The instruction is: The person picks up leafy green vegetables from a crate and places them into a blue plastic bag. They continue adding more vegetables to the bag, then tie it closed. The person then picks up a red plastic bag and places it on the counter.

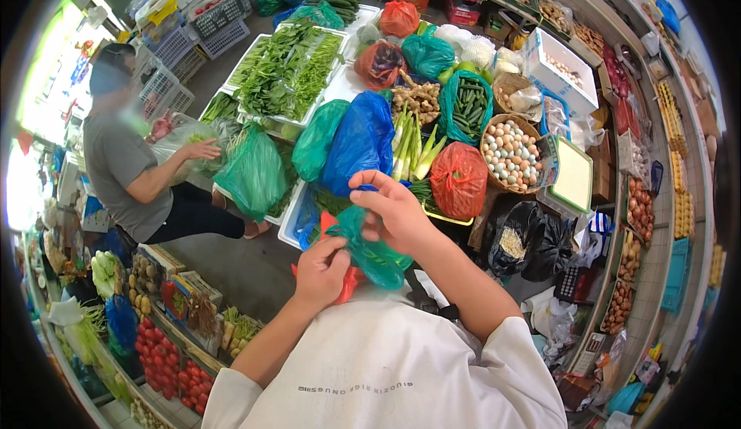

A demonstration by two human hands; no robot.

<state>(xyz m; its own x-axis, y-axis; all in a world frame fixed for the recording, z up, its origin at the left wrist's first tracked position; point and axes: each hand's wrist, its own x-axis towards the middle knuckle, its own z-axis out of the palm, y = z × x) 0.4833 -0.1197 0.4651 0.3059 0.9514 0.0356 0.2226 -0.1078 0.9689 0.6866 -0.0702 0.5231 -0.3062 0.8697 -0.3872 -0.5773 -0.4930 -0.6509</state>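
In front of my chest hangs a green plastic bag [386, 263]; its contents do not show. My left hand [319, 274] is closed, pinching the bag's gathered top between thumb and fingers. Red plastic [347, 286] shows beside and below that hand, partly covered by the green bag. Just above the bag, my right hand [394, 211] has its fingers bent but apart, with nothing visible between them; its lower fingers are close to the green plastic, and I cannot tell whether they touch it. A large blue bag [359, 143] stands beyond my hands.
Leafy greens fill a white foam box [343, 43]. A basket of eggs [485, 155], ginger [417, 101] and a red bag [458, 182] sit to the right. Another person [135, 151] at the left handles a clear bag. Tomatoes [158, 359] lie at lower left.
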